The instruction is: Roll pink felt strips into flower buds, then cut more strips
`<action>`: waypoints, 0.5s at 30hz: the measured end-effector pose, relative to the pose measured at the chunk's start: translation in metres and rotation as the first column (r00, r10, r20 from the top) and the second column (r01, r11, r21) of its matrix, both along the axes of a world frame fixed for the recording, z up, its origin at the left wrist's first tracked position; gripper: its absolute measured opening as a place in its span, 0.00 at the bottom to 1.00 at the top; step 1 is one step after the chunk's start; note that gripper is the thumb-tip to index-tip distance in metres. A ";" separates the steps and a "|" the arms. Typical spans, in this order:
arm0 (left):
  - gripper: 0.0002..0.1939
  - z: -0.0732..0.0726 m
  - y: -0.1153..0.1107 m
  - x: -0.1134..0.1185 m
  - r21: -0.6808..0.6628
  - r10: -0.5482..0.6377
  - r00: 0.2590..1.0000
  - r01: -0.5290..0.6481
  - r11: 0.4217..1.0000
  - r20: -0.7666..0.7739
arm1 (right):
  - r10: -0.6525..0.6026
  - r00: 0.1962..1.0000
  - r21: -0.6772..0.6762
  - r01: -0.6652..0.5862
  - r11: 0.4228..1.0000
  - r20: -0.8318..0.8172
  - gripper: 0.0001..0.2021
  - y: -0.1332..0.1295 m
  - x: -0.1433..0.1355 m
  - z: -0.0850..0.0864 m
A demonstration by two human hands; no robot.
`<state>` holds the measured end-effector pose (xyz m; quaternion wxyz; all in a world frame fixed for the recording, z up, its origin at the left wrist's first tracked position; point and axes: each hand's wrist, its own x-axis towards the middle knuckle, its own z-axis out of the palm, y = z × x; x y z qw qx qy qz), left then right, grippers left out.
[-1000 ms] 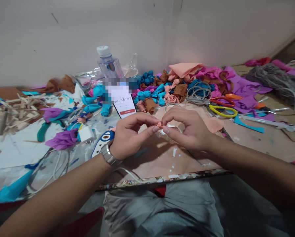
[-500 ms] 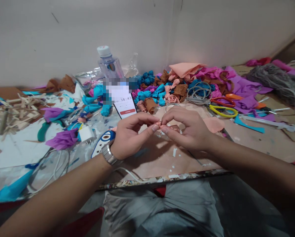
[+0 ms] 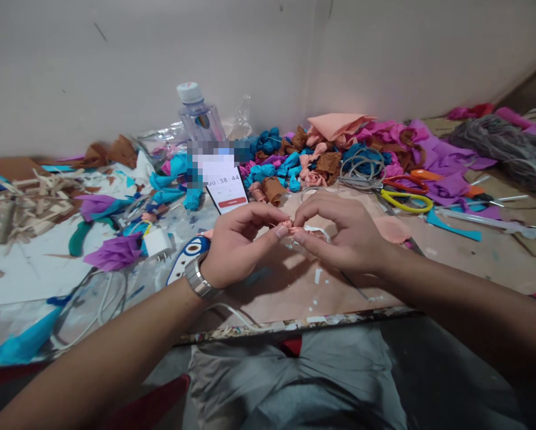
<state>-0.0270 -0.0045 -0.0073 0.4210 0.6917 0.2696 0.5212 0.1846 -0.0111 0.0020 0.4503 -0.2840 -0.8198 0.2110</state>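
Between my two hands, above the table near its front edge, is a small crumpled peach paper piece [image 3: 288,225]. My left hand [image 3: 246,243], with a metal watch on its wrist, pinches its left side between thumb and fingers. The thumb and index finger of my right hand [image 3: 342,234] close on its right side. Part of the piece is hidden by my fingertips. A flat peach paper scrap [image 3: 392,229] lies just right of my right hand. Behind my hands sit many twisted paper pieces [image 3: 312,170] in blue, brown, peach and pink.
A phone [image 3: 226,185] showing a timer leans by a clear bottle [image 3: 200,119]. Yellow-handled scissors [image 3: 406,202] lie at the right, grey yarn [image 3: 496,140] beyond. At the left are wooden sticks [image 3: 30,197], a white charger [image 3: 157,241] and a blue-and-white power strip [image 3: 187,257].
My right fingers have shifted very slightly around the peach piece, and both hands keep their pinch. The phone's timer has advanced by one second.
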 end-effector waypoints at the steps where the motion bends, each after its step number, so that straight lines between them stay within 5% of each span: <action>1: 0.06 0.000 0.000 0.000 0.003 -0.007 1.000 0.007 1.000 0.005 | 0.008 1.000 0.000 -0.008 1.000 -0.008 0.04 0.000 0.000 0.000; 15: 0.05 0.000 0.001 -0.001 -0.021 -0.039 0.999 0.039 0.999 0.008 | 0.010 0.999 0.005 -0.009 1.000 -0.043 0.04 0.001 -0.001 -0.001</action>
